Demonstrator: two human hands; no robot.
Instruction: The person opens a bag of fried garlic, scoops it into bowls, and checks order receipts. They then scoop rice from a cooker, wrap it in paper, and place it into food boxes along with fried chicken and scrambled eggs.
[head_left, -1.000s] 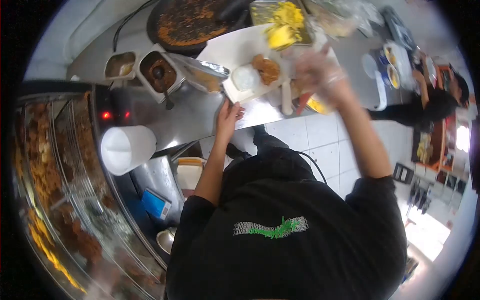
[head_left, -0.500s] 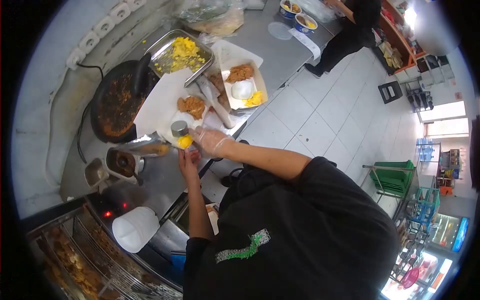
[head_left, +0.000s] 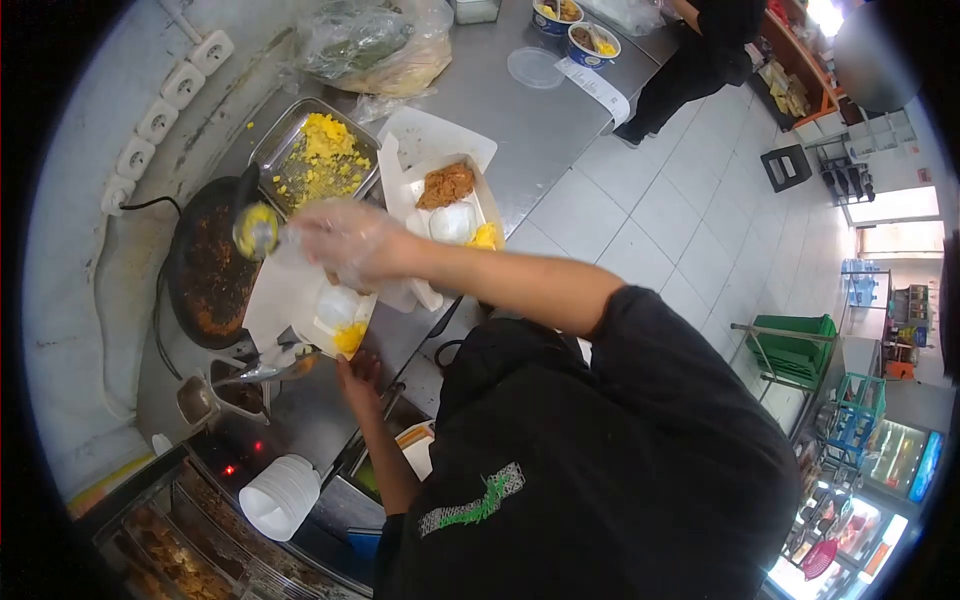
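My gloved right hand (head_left: pixel 350 240) is closed on a small metal scoop (head_left: pixel 257 232), its bowl smeared with yellow bits, near the steel tray (head_left: pixel 268 150) of chopped yellow food (head_left: pixel 325 140). Beneath that hand lies an open paper food box (head_left: pixel 270 300), partly hidden by it. White rice (head_left: pixel 338 303) and a yellow portion (head_left: pixel 350 336) show inside. My bare left hand (head_left: pixel 362 385) grips this box's near corner. A second open box (head_left: pixel 420 125) beside it has fried chicken (head_left: pixel 446 186), rice (head_left: pixel 453 223) and a yellow portion (head_left: pixel 484 236).
A dark stone mortar (head_left: pixel 205 270) stands by the wall. Metal containers (head_left: pixel 240 390), stacked white bowls (head_left: pixel 280 495) and a food display (head_left: pixel 170 550) are at lower left. Plastic bags (head_left: pixel 380 45) and filled paper bowls (head_left: pixel 594 46) sit farther along the counter, near another person (head_left: pixel 690 75).
My right hand has lifted the scoop away from the yellow portion in the nearer box and carried it up toward the steel tray. My left hand stays at the box's corner.
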